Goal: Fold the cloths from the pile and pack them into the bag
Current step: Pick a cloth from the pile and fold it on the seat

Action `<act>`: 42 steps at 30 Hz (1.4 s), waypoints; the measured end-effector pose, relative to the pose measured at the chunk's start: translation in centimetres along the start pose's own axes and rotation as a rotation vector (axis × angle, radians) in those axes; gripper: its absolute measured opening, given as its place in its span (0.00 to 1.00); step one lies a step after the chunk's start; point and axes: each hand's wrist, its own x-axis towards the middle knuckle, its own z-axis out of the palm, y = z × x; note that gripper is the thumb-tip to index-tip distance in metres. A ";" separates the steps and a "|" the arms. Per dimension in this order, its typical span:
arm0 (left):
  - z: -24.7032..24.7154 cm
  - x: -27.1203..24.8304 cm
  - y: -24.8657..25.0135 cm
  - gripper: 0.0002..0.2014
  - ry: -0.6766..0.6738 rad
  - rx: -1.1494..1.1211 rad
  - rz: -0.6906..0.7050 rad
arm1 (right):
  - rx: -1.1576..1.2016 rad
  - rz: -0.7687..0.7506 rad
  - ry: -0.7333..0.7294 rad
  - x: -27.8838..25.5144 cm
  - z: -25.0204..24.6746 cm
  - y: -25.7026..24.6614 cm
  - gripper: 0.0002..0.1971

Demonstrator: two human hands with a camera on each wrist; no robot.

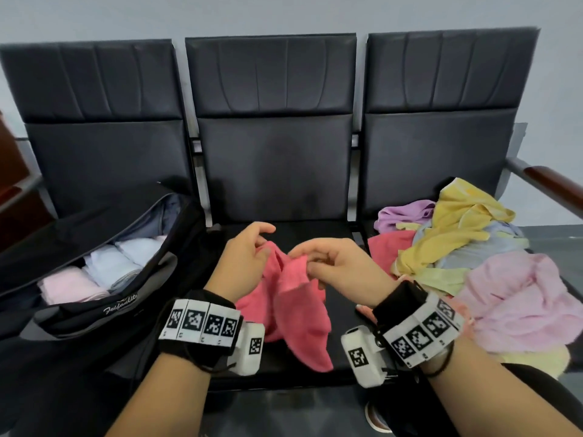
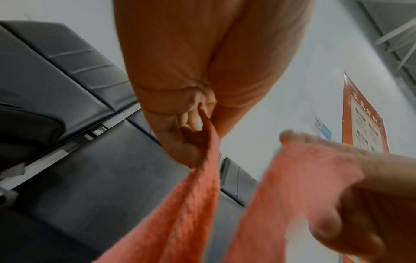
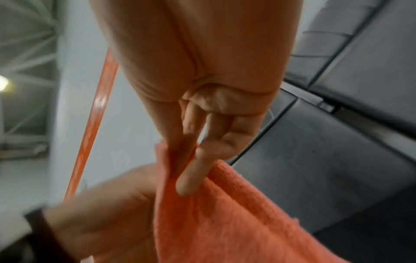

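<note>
Row of three black seats against a pale wall; person stands at the near edge, working over the middle seat (image 1: 284, 244).

Coral-pink cloth (image 1: 299, 310) held up off the middle seat, lower part drooping onto the cushion. Left hand (image 1: 243, 263) pinches one edge of it between thumb and curled fingers (image 2: 180, 151); the wrist view shows the fabric running down taut from that pinch. Right hand (image 1: 334, 266) pinches a neighbouring edge (image 3: 191, 176), thumb and forefinger closed on the fabric, other fingers tucked. Both hands are narrow, gripping the cloth, and sit close together. My reading: they are hunting for corners so the cloth can be shaken flat before the first fold; the middle seat is kept bare as the folding surface.

Bag (image 1: 104, 310), black, lies open on the left seat, mouth tilted toward the person, probably so folded pieces drop in with a short reach. Folded cloths already inside (image 1: 107, 266): pale pink nearest, white ones behind, packed side by side.

Pile (image 1: 467, 247) on the right seat: yellow, lilac, pale blue, light pink, all crumpled, another coral piece at its left edge. Unfolded stock on one side, bag on the other, work in between; a sensible flow.

Task looks partway done; much of the pile remains
</note>
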 end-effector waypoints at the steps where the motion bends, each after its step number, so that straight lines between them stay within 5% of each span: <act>1: 0.1 -0.4 -0.3 0.18 -0.006 -0.022 -0.030 | -0.078 -0.006 0.005 -0.1 0.1 0.5 0.15; 10: 0.2 -2.6 0.4 0.07 -0.001 -0.373 -0.048 | -0.311 -0.183 0.178 1.2 2.3 1.6 0.05; 18: -0.4 -2.9 1.0 0.07 -0.056 -0.446 -0.093 | -0.411 -0.214 0.228 1.1 3.1 1.9 0.05; 25: -1.1 -3.2 1.0 0.15 -0.180 -0.290 0.070 | -0.524 -0.204 0.303 1.0 3.0 2.1 0.08; 33: -0.8 -3.6 0.6 0.10 -0.060 -0.100 0.186 | -0.341 -0.176 0.243 0.8 3.4 1.5 0.03; 42: -1.5 -3.5 -0.1 0.14 0.158 -0.147 0.184 | -0.591 -0.003 -0.077 -0.7 1.3 5.9 0.08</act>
